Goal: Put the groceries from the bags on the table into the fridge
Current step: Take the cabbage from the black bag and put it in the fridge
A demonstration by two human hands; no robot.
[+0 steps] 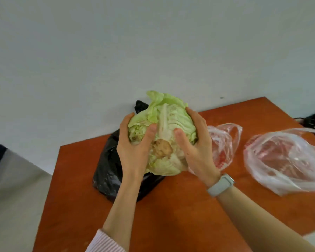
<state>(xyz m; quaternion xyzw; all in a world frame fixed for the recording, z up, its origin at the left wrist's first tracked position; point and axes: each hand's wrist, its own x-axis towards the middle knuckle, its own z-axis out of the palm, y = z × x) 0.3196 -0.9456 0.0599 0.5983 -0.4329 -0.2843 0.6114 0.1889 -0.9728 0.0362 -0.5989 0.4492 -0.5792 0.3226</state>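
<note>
While no writing could be read in the head view, one cabbage (pixel 165 135) was held above the black bag (pixel 109 171), its cut stem turned toward the camera and its leafy top pointing away. It was gripped by the left hand (pixel 135 150) and right hand (pixel 195 148), fingers curled round its sides. Two clear plastic bags (pixel 284 160) and that one black bag were counted on the orange table (pixel 171 215).

The table (pixel 171 215) was smooth orange-brown wood with a faint sheen. The black bag (pixel 107 171) was glossy crinkled plastic, and the clear bag (pixel 284 160) was thin shiny film.
</note>
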